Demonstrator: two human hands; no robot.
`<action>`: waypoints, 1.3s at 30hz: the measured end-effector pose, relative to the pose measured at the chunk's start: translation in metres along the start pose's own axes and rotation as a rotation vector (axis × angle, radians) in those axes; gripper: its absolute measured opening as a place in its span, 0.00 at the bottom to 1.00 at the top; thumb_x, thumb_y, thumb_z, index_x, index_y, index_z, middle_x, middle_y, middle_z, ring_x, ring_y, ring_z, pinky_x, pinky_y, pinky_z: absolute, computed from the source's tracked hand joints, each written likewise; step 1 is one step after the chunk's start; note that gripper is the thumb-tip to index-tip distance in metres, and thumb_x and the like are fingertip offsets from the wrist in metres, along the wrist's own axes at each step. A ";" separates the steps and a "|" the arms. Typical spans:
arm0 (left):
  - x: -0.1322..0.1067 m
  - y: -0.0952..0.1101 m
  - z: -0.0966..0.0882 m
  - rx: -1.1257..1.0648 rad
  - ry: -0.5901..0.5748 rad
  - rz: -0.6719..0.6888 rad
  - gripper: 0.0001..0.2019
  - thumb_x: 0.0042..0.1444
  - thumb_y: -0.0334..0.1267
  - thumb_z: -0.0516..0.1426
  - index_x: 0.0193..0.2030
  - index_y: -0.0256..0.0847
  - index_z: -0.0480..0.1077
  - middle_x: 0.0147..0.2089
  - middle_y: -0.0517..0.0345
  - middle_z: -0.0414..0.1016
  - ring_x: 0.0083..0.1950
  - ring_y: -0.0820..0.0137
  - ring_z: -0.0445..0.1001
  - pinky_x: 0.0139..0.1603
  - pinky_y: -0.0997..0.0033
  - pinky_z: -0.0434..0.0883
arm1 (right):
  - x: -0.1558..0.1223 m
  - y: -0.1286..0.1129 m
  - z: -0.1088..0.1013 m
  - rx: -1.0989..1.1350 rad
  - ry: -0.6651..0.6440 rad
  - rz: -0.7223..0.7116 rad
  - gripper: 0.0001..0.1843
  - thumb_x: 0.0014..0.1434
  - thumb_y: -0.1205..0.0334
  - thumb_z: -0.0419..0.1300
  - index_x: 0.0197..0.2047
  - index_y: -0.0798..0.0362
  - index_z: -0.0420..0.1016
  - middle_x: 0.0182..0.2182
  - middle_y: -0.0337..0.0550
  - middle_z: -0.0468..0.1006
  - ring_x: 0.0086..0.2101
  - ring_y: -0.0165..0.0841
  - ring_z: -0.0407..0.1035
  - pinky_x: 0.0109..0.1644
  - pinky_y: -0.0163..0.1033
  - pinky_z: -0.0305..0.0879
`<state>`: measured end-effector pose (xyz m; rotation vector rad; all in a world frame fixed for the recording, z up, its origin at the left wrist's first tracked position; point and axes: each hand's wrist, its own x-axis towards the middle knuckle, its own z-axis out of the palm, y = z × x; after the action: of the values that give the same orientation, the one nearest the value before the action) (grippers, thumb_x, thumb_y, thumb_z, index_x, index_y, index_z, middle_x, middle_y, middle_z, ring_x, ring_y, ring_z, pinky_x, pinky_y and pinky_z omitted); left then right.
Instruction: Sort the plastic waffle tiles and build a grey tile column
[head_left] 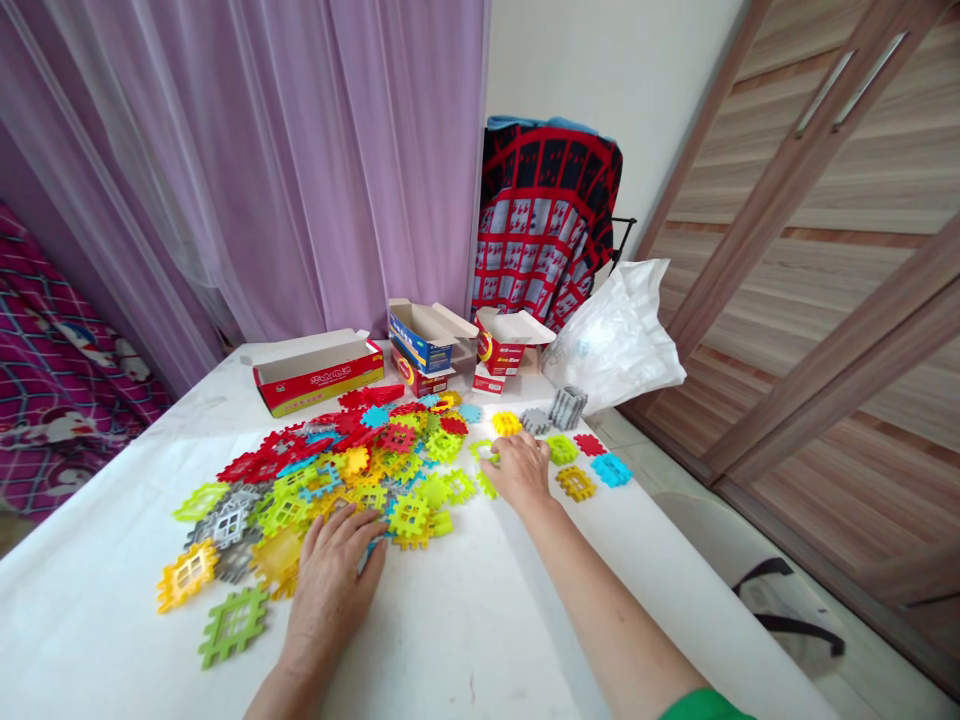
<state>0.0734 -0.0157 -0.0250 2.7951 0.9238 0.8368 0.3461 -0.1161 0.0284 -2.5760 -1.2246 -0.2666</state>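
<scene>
My left hand (336, 575) lies open on the near edge of a heap of plastic interlocking building tiles (405, 465), its fingers stretched out flat over several of them. The tiles are notched squares in red, yellow, green, blue and grey. Right of the heap, my right hand (519, 470) is closed at a light green tile (486, 486), which its thumb and fingers partly hide. Around that hand lie a yellow tile (506, 423), a grey tile (535, 420), another light green tile (562, 450), an orange-yellow tile (576, 483), a red tile (589, 444) and a blue tile (611, 470).
A grey stack of tiles (568, 407) stands behind the right hand. Open boxes line the back: a long red one (322, 382), a blue one (420, 345) and a red one (501, 355). A white plastic bag (619, 335) sits at the table's right edge, near a covered chair (544, 220).
</scene>
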 end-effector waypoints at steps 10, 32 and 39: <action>0.001 0.001 -0.002 -0.004 0.004 0.007 0.13 0.60 0.43 0.53 0.44 0.54 0.79 0.50 0.58 0.81 0.58 0.55 0.73 0.62 0.45 0.61 | -0.060 0.001 -0.003 -0.035 -0.042 -0.199 0.09 0.61 0.66 0.57 0.37 0.49 0.80 0.38 0.44 0.80 0.44 0.40 0.65 0.49 0.47 0.49; 0.002 0.007 -0.005 -0.004 0.009 -0.022 0.12 0.60 0.43 0.53 0.42 0.52 0.79 0.50 0.57 0.81 0.58 0.55 0.73 0.63 0.45 0.61 | -0.053 -0.011 -0.002 0.036 -0.022 -0.175 0.13 0.61 0.60 0.59 0.49 0.47 0.77 0.50 0.45 0.77 0.52 0.42 0.62 0.53 0.48 0.52; 0.001 0.006 -0.005 -0.009 -0.004 -0.022 0.12 0.60 0.43 0.53 0.42 0.52 0.79 0.50 0.57 0.81 0.58 0.56 0.73 0.64 0.45 0.60 | -0.058 -0.029 0.000 0.108 -0.109 -0.347 0.08 0.61 0.55 0.62 0.42 0.47 0.79 0.48 0.41 0.79 0.53 0.40 0.63 0.55 0.47 0.51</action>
<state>0.0749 -0.0207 -0.0189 2.7732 0.9461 0.8295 0.2874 -0.1408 0.0166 -2.3033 -1.6762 -0.1244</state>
